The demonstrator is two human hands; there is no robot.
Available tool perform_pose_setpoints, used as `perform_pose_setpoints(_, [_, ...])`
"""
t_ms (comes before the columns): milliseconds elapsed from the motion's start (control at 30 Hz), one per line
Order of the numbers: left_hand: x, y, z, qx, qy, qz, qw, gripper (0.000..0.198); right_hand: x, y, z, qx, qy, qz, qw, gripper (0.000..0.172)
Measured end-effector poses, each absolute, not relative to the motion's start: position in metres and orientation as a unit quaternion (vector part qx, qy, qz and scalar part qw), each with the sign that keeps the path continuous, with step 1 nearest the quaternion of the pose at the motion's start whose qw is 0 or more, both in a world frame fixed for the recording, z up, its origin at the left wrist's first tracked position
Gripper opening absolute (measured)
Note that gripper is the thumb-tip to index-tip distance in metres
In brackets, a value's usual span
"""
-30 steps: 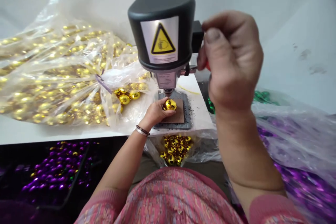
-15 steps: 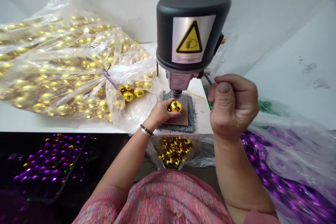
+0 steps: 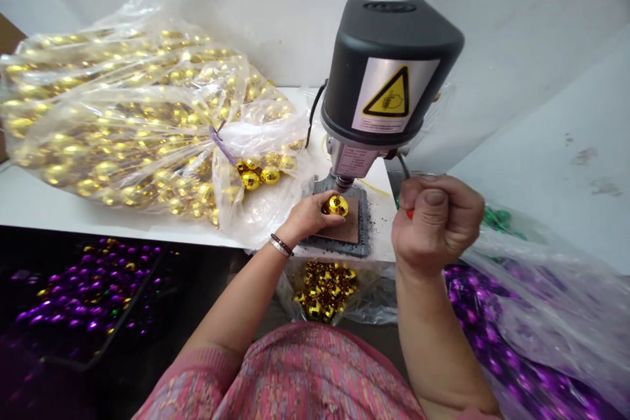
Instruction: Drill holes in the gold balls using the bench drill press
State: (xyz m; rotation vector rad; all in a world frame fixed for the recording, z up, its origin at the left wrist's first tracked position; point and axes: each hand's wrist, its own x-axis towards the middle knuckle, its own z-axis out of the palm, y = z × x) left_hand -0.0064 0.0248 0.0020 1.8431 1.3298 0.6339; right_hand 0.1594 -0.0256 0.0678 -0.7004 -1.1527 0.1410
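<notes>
Right hand [image 3: 438,226] up close, grip wrapped tight round the lever [image 3: 404,166] of the drill press [image 3: 394,72]! Farther down, the left hand [image 3: 308,216] pinches the gold ball [image 3: 338,205] on the brown board [image 3: 344,230], right beneath the chuck [image 3: 344,180]; off left, a tied bag [image 3: 256,138] sprawls across the counter [image 3: 29,190].

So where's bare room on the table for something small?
A narrow strip of white table between its front edge and the bag of gold balls at left. It's crowded around the drill press: the left hand, a gold ball, dark specks.
</notes>
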Motion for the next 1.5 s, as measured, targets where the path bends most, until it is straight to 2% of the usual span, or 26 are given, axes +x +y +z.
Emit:
perform_pose_setpoints(200, [-0.006,0.024,0.003,0.724,0.524,0.246,0.375,0.049,0.152,-0.021,0.069,-0.291,-0.513,0.067,0.805,0.015])
perform_pose_setpoints(300, [-0.006,0.024,0.003,0.726,0.532,0.231,0.369,0.058,0.151,-0.017,0.099,-0.323,-0.508,0.052,0.797,0.014])
perform_pose_setpoints(400, [-0.006,0.021,0.002,0.725,0.541,0.229,0.36,0.066,0.157,-0.006,0.134,-0.334,-0.527,0.038,0.781,0.026])
perform_pose_setpoints(500, [-0.009,0.012,0.004,0.726,0.527,0.242,0.37,0.068,0.162,0.006,0.153,-0.338,-0.548,0.053,0.763,0.032])
perform_pose_setpoints(633, [-0.024,-0.01,0.012,0.743,0.491,0.251,0.379,0.067,0.164,0.011,0.155,-0.327,-0.549,0.07,0.766,0.032])
perform_pose_setpoints(800, [-0.051,-0.031,0.022,0.803,0.404,0.172,0.403,0.077,0.163,0.01,0.152,-0.319,-0.543,0.068,0.774,0.03])
perform_pose_setpoints(867, [-0.062,-0.026,0.022,0.791,0.45,0.185,0.371,0.068,0.164,0.009,0.152,-0.325,-0.538,0.073,0.774,0.028])
perform_pose_setpoints(967, [-0.079,0.0,0.021,0.721,0.601,0.245,0.243,0.036,0.163,0.005,0.153,-0.339,-0.529,0.087,0.773,0.025])
perform_pose_setpoints(1033, [-0.089,0.024,0.02,0.666,0.686,0.255,0.146,0.036,0.163,0.003,0.153,-0.347,-0.527,0.089,0.771,0.024])
perform_pose_setpoints(1100, [-0.096,0.048,0.019,0.644,0.726,0.218,0.102,0.038,0.162,0.002,0.151,-0.349,-0.531,0.082,0.768,0.023])
perform_pose_setpoints(1367, [-0.085,0.081,0.022,0.641,0.758,0.062,0.102,0.049,0.162,0.0,0.147,-0.331,-0.544,0.055,0.769,0.029])
perform_pose_setpoints(1433, [-0.087,0.073,0.02,0.639,0.757,0.083,0.111,0.049,0.162,-0.001,0.147,-0.332,-0.547,0.051,0.767,0.029])
perform_pose_setpoints(1500, [-0.092,0.059,0.016,0.648,0.723,0.16,0.18,0.052,0.162,-0.001,0.146,-0.333,-0.553,0.046,0.762,0.028])
